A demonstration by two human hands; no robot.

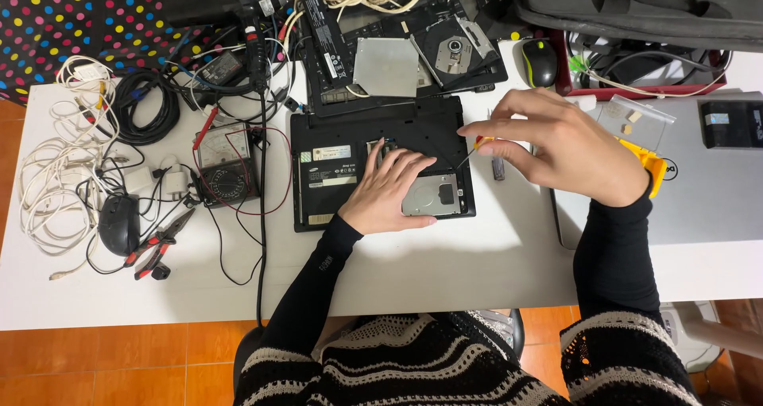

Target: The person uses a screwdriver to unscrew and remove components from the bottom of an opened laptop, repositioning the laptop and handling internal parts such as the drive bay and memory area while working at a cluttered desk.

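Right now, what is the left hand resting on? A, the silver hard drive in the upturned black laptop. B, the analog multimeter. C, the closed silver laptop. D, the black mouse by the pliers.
A: the left hand lies flat over the silver hard drive seated in the upturned black laptop.
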